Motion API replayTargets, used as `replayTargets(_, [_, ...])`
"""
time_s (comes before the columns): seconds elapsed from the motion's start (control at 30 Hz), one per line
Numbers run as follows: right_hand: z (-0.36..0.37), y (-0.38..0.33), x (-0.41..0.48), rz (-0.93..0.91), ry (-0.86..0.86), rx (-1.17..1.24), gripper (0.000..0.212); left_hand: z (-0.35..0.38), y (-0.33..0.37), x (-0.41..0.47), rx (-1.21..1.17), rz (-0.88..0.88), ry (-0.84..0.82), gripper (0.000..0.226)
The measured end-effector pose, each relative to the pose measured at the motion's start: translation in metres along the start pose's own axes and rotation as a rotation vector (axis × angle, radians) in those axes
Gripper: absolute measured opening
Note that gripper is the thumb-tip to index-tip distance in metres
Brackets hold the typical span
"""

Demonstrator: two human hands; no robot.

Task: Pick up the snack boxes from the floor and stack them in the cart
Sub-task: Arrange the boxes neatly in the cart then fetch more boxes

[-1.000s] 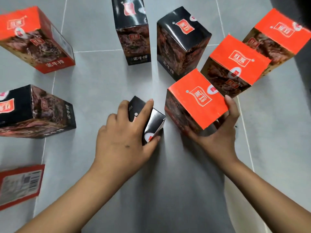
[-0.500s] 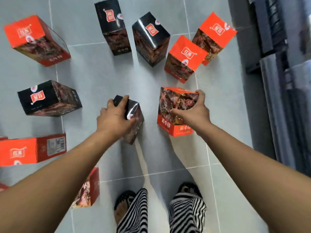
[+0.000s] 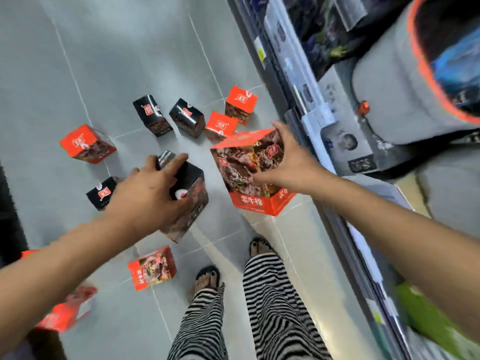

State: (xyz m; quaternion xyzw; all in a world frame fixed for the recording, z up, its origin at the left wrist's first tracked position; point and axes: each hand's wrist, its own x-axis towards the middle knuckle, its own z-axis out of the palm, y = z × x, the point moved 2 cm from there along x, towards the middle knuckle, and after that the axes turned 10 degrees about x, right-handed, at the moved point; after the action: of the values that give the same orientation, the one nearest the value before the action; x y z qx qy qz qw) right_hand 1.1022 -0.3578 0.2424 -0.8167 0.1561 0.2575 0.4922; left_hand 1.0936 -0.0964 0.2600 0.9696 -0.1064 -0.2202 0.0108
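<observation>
From the sandalled feet (image 3: pixel 207 278), the grey tiled floor (image 3: pixel 124 61) bore two red boxes (image 3: pixel 221 125) at twelve o'clock, two black boxes (image 3: pixel 153 116) at eleven, a lone red box (image 3: pixel 87 144) and a lone black box (image 3: pixel 101 194) at ten, and a nearer red box (image 3: pixel 152 267) at nine.

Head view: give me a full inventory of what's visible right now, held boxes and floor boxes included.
held black box: 1, black, centre-left.
held red box: 1, red-orange, centre-right.
black floor boxes: 3, black, two ahead, one at left, partly hidden.
red floor boxes: at least 5, red-orange, scattered; lower-left ones blurred.
floor: 1, grey tile.
shelving: 1, grey, right side.
tub: 1, grey with orange rim, upper right, blurred.
green item: 1, green, lower right, blurred.
striped trousers: 1, black-white, bottom centre.
sandalled feet: 2, bottom centre.
left hand: 1, grips held black box.
right hand: 1, grips held red box.
</observation>
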Motion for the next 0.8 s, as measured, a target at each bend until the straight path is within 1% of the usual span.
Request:
replayTargets(0.2, [-0.083, -0.054, -0.117, 0.004, 0.185, 0.039, 0.123, -0.133, 0.048, -0.046, 0.055, 0.223, 0.132, 0.080])
replayTargets(0.33, [-0.121, -0.075, -0.211, 0.032, 0.396, 0.050, 0.116, -0.207, 0.081, -0.087, 0.038, 0.380, 0.190, 0.078])
replayTargets(0.4, [-0.129, -0.077, -0.265, 0.071, 0.520, 0.124, 0.120, -0.241, 0.097, -0.113, 0.053, 0.491, 0.196, 0.078])
replayTargets(0.5, [-0.127, -0.070, -0.340, 0.055, 0.684, 0.340, 0.125, -0.285, 0.124, -0.158, 0.050, 0.675, 0.225, 0.078])
replayTargets(0.63, [-0.112, -0.049, -0.436, 0.151, 0.881, 0.628, 0.113, -0.316, 0.175, -0.215, 0.104, 0.837, 0.214, 0.077])
replayTargets(0.7, [-0.099, -0.036, -0.485, 0.191, 0.947, 0.713, 0.120, -0.319, 0.205, -0.248, 0.124, 0.936, 0.207, 0.079])
replayTargets(0.8, [-0.075, -0.014, -0.566, 0.206, 1.092, 0.790, 0.124, -0.305, 0.252, -0.297, 0.158, 1.077, 0.168, 0.081])
